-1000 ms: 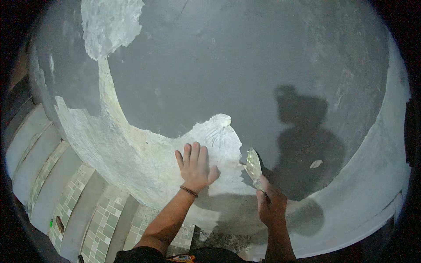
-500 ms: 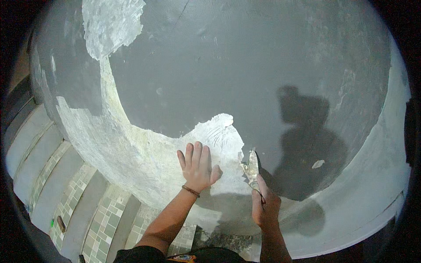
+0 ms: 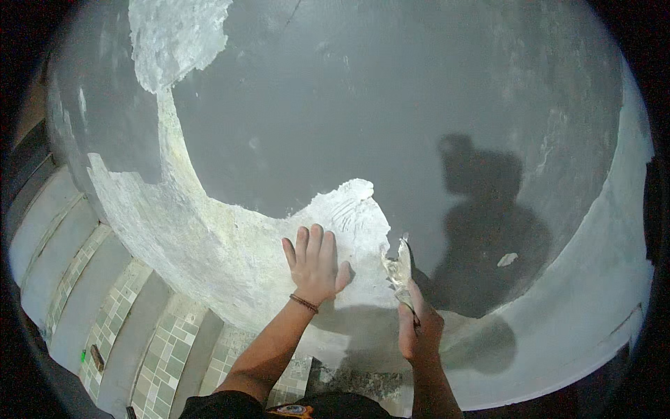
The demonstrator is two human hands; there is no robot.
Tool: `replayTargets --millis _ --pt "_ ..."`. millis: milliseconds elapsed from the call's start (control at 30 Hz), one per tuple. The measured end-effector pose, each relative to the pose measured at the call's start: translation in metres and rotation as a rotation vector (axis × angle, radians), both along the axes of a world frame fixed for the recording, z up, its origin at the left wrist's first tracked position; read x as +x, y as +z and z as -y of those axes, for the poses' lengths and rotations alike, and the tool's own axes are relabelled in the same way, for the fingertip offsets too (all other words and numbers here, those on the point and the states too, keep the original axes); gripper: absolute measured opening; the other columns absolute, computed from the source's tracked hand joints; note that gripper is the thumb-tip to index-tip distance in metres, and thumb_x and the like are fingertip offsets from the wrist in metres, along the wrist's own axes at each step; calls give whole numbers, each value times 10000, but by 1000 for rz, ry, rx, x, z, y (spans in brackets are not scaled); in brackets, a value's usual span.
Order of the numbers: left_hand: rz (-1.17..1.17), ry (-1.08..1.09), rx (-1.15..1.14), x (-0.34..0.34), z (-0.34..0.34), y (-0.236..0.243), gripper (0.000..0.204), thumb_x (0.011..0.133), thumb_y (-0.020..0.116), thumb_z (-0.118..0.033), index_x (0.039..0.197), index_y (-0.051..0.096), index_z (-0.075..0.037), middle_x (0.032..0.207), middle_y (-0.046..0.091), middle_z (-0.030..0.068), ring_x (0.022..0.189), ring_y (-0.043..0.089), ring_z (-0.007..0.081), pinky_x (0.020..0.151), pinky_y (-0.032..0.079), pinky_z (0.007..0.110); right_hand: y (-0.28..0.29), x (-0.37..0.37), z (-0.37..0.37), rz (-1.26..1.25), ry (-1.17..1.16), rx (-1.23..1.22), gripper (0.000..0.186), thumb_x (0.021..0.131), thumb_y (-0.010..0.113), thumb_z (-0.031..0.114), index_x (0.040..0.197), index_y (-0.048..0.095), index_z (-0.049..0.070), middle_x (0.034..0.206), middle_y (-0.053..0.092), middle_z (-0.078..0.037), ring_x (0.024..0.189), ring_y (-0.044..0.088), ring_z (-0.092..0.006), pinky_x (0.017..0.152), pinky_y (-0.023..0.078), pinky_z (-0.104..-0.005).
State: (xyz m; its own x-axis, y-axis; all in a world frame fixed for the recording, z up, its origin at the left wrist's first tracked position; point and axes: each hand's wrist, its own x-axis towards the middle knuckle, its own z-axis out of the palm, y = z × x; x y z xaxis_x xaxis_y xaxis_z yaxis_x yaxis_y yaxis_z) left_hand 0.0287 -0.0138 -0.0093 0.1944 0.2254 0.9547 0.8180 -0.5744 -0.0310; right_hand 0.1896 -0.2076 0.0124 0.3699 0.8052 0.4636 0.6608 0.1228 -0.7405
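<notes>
A large wall (image 3: 349,126) fills the view, its dark grey coat broken by bare whitish patches. My left hand (image 3: 315,269) lies flat on the lower white patch (image 3: 244,251), fingers together and thumb out, holding nothing. In my right hand (image 3: 419,327) is a scraper (image 3: 403,269), gripped by its lower end with the blade pointing up. Its blade lies at the ragged border between white patch and grey coat. Pale, crumpled scrapings cling to the blade. My fingers hide most of the handle.
Stairs (image 3: 143,314) with green and cream tiled faces run along the lower left. A small brown block (image 3: 97,357) sits on one of them, near a green object (image 3: 83,355). Another bare patch (image 3: 178,42) shows at the upper left. My shadow (image 3: 488,230) falls on the wall at right.
The scraper and my right hand have shifted very slightly, and the scrapings on the blade sit a little differently. My left hand stays in place on the wall.
</notes>
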Motion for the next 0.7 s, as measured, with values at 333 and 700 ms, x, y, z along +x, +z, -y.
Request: replayTargets --millis 333,700 --pt "22 -14 84 0 0 0 559 774 533 -449 1135 609 -29 1242 534 191 1207 449 400 1047 211 646 -6 -7 -7 -28 14 28 477 935 515 199 1381 526 32 1120 673 -259 965 680 -407 869 522 -459" --pt "-13 -38 -28 -2 -1 -4 593 838 477 -465 1199 599 -10 1326 502 207 1291 403 420 1112 126 647 -9 -7 -8 -122 -21 -32 469 945 508 176 1399 504 61 1112 674 -250 1009 666 -419 898 511 -453"
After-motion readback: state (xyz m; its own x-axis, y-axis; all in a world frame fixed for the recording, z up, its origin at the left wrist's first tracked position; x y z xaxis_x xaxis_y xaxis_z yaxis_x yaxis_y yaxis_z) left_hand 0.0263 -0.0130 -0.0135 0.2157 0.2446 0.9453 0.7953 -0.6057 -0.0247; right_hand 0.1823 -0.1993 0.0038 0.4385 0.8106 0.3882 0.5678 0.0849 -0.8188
